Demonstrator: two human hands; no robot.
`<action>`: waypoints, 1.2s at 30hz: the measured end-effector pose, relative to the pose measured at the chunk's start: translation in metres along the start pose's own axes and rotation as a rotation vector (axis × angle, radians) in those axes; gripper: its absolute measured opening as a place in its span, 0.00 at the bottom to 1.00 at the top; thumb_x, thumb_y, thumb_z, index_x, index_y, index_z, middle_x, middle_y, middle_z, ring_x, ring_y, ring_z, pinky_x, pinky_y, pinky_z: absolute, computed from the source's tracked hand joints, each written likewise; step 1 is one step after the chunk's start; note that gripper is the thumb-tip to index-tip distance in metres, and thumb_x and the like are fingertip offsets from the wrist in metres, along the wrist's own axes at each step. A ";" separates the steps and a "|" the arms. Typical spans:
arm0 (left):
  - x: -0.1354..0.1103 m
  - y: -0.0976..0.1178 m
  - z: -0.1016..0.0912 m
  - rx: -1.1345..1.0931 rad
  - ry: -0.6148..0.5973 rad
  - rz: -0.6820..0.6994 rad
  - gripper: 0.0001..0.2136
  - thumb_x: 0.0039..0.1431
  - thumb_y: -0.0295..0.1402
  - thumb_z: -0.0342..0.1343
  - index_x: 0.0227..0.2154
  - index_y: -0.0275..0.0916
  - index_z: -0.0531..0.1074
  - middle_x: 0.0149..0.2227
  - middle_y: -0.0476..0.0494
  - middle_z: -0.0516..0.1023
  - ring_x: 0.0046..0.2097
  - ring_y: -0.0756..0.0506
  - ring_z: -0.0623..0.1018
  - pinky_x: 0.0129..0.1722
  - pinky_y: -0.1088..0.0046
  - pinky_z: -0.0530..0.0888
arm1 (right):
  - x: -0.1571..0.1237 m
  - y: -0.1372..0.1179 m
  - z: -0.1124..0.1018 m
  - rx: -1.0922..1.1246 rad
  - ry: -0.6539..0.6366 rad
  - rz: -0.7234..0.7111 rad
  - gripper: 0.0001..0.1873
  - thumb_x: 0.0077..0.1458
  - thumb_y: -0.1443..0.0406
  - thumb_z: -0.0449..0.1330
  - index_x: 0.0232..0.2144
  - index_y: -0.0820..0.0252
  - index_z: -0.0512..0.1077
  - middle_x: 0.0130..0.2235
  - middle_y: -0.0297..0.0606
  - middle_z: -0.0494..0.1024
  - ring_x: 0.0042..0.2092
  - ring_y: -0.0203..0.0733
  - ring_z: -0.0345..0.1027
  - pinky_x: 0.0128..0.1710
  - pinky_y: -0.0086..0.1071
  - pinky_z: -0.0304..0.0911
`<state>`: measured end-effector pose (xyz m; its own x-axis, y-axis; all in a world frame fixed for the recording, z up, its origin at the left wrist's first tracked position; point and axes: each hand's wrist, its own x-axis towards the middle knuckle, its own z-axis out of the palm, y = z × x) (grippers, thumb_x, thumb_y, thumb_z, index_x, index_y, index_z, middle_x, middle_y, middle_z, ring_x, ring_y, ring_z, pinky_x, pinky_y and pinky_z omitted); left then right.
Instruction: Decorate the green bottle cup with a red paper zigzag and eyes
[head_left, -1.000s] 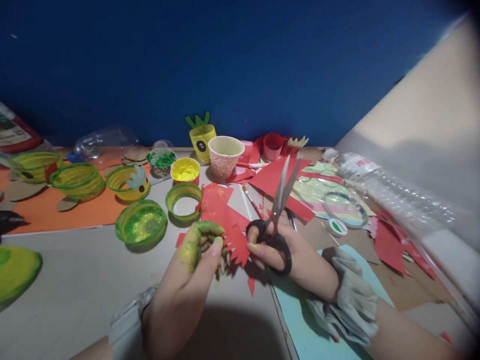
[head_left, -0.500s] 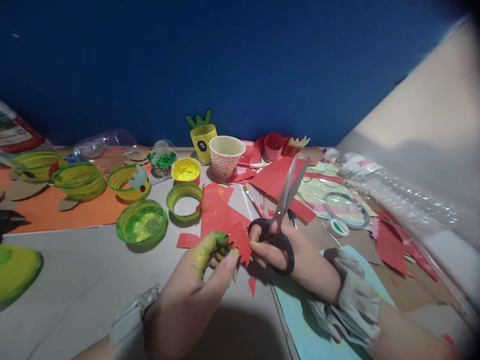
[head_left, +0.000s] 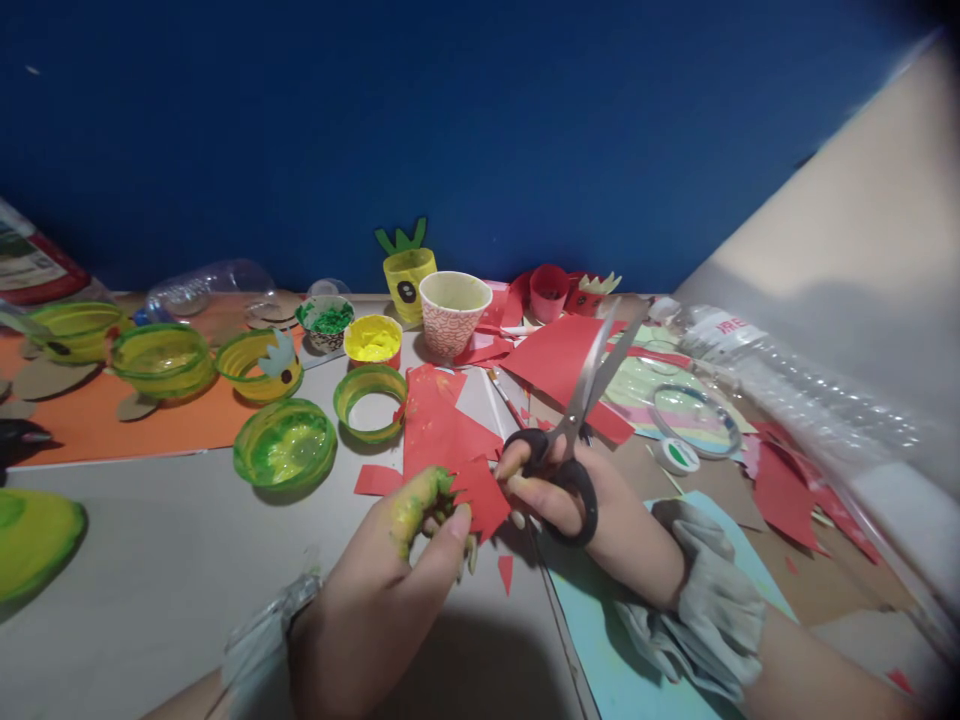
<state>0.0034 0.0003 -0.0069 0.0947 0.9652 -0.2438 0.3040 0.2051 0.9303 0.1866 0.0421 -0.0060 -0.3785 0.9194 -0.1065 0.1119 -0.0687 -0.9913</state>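
Note:
My left hand [head_left: 401, 575], smeared with green and yellow paint, pinches a small piece of red paper [head_left: 484, 497] with a jagged edge between thumb and fingers. My right hand [head_left: 619, 515] grips black-handled scissors [head_left: 577, 415], with fingers through the loops. Their blades point up and away, slightly apart, clear of the piece. The right fingertips are close to the paper's right edge; whether they touch it I cannot tell. A small red paper scrap [head_left: 505, 575] lies on the table just below. Behind my hands is a larger red sheet [head_left: 435, 420].
Painted green-yellow bottle sections [head_left: 285, 447] and a ring [head_left: 370, 402] stand left of centre. Behind are a yellow paint cup [head_left: 373, 342], a green paint cup [head_left: 325, 322] and a patterned paper cup [head_left: 454, 315]. Clear plastic bottles [head_left: 810, 375] and a tape roll [head_left: 679, 456] lie right.
My right hand with the scissors has moved slightly right, away from the paper. The red piece has turned in my left fingers, now showing a broader face. The blades remain slightly apart.

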 end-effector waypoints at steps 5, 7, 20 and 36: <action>-0.005 0.001 -0.003 0.068 -0.113 0.015 0.11 0.59 0.39 0.47 0.37 0.44 0.73 0.40 0.47 0.76 0.47 0.41 0.72 0.43 0.69 0.69 | -0.001 0.004 -0.001 0.055 -0.028 0.045 0.10 0.54 0.60 0.63 0.32 0.60 0.70 0.24 0.28 0.68 0.22 0.30 0.62 0.21 0.24 0.60; -0.008 0.001 -0.003 0.085 -0.155 0.000 0.10 0.60 0.39 0.46 0.36 0.45 0.72 0.39 0.48 0.75 0.48 0.41 0.71 0.43 0.69 0.68 | -0.002 0.006 -0.001 0.021 -0.041 0.036 0.09 0.53 0.60 0.64 0.32 0.60 0.71 0.26 0.29 0.69 0.24 0.30 0.62 0.24 0.24 0.61; 0.003 0.004 -0.003 -0.096 -0.101 0.012 0.08 0.59 0.37 0.47 0.32 0.40 0.67 0.30 0.48 0.69 0.33 0.48 0.69 0.33 0.75 0.68 | -0.005 0.002 0.003 0.104 -0.097 0.111 0.12 0.48 0.66 0.69 0.27 0.61 0.67 0.21 0.27 0.70 0.22 0.29 0.62 0.22 0.22 0.57; 0.007 0.007 0.000 -0.137 -0.109 0.084 0.07 0.61 0.35 0.49 0.33 0.40 0.69 0.31 0.49 0.75 0.35 0.48 0.73 0.36 0.77 0.71 | -0.006 0.008 0.000 0.022 0.007 -0.033 0.14 0.56 0.55 0.62 0.30 0.59 0.68 0.25 0.29 0.69 0.26 0.31 0.62 0.26 0.24 0.58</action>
<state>0.0064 0.0081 -0.0023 0.2188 0.9581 -0.1847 0.1598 0.1515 0.9754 0.1898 0.0363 -0.0137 -0.3756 0.9239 -0.0730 0.0795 -0.0464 -0.9958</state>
